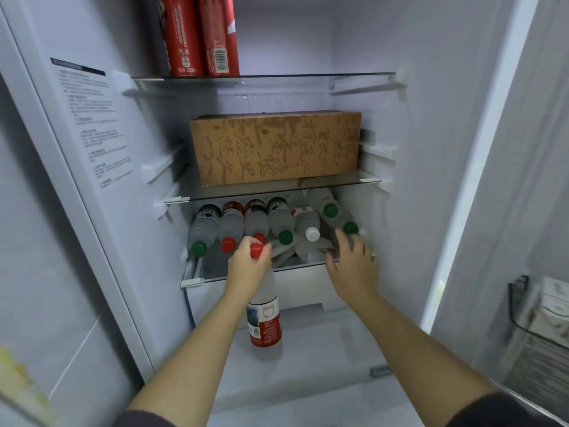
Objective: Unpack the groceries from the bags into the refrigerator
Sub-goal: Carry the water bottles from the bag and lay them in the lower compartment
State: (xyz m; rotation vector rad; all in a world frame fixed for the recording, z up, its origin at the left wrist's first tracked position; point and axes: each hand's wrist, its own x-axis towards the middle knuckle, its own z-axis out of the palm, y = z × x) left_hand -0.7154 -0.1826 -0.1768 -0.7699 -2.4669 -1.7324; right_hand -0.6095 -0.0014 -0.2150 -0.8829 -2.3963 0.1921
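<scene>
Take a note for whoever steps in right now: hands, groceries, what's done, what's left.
Left hand grips a red-capped bottle by its neck, hanging before the lowest shelf.
Right hand open, reaching by a green-capped bottle at the shelf's right end.
Done: water bottles lie on that shelf, cardboard box above, red cans on top.
Left: lay the held bottle in; bags not in view.

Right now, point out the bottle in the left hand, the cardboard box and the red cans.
bottle (265,322): head view, on its red label.
cardboard box (277,146): head view, middle of its front face.
red cans (220,35): head view, side of the right can.
</scene>
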